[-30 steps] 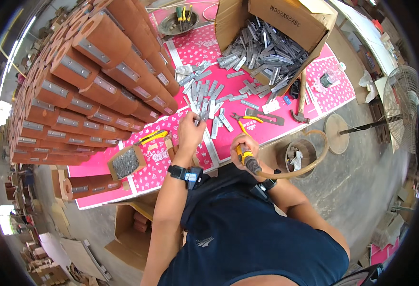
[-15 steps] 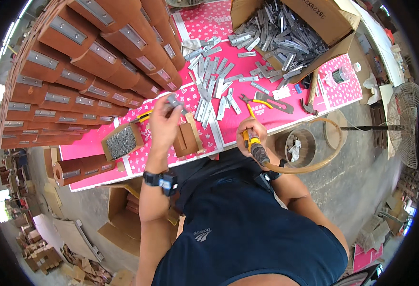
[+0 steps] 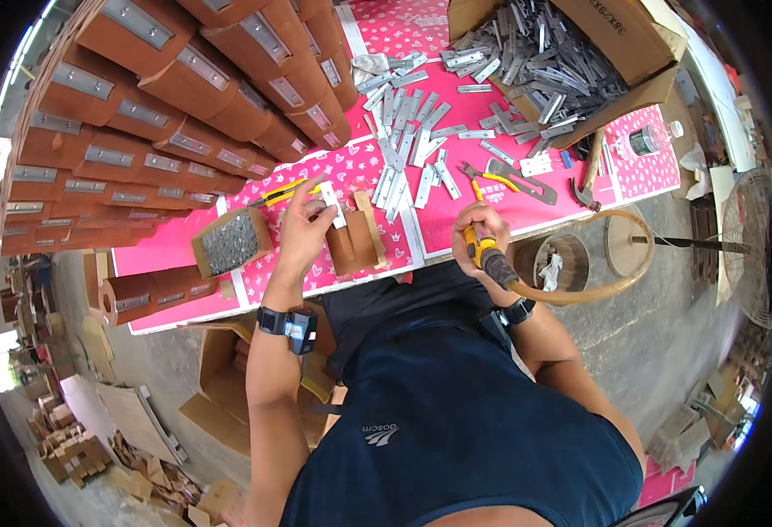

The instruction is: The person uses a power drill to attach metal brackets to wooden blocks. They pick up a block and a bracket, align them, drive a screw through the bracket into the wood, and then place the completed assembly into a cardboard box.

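My left hand (image 3: 301,239) pinches a small flat silver metal plate (image 3: 332,202) between thumb and fingers. The plate is held by the upper end of a reddish-brown curved piece (image 3: 349,250) with a slot, which lies on the pink table; I cannot tell whether they touch. A wooden strip (image 3: 370,230) runs along that piece's right side. At the table's front edge, my right hand (image 3: 482,220) is wrapped round a yellow air-powered driver (image 3: 491,258). An amber hose (image 3: 570,294) curves away from the driver's back end. The driver's tip is hidden by my hand.
Stacked brown pieces with metal plates (image 3: 184,145) rise at the left. A tray of small screws (image 3: 232,241) stands before them. Loose plates (image 3: 403,132) lie mid-table, below a cardboard box of plates (image 3: 561,70). Pliers (image 3: 482,178) and a hammer (image 3: 590,180) lie right.
My left hand has tilted the plate so its flat face shows, and brought it closer to the slotted brown piece. My right hand still grips the driver, slightly higher in view.
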Motion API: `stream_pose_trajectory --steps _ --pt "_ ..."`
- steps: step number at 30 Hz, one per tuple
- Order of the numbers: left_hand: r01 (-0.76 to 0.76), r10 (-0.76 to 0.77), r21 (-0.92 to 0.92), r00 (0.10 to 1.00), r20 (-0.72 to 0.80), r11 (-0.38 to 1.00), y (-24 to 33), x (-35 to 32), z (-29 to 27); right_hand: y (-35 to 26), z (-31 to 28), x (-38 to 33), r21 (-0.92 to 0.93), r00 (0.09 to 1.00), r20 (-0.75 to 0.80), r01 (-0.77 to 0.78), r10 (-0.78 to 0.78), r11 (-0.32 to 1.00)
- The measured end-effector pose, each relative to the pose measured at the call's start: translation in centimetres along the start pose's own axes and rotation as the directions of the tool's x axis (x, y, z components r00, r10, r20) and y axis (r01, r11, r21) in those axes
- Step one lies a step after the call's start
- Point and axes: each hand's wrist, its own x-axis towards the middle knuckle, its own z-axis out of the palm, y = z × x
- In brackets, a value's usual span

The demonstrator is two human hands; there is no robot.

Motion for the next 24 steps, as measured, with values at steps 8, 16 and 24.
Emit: stream_pose_trajectory --steps 8,16,24 --pt "0.012 -0.012 -0.117 1.0 -0.001 0.993 -0.6 -0.5 -0.2 0.8 -0.4 -0.4 0.023 0.998 -0.037 0.041 -0.04 0.999" --pt "-0.021 0.004 0.082 0.979 0.201 0.996 -1.5 -0.8 -0.9 1.4 0.0 0.0 0.042 0.996 -0.089 0.036 -0.032 0.998" --pt "-0.004 -0.047 0.232 0.977 0.21 0.973 -0.4 -2.8 -0.8 1.2 -0.1 0.1 0.013 0.997 -0.064 0.052 -0.051 0.999"
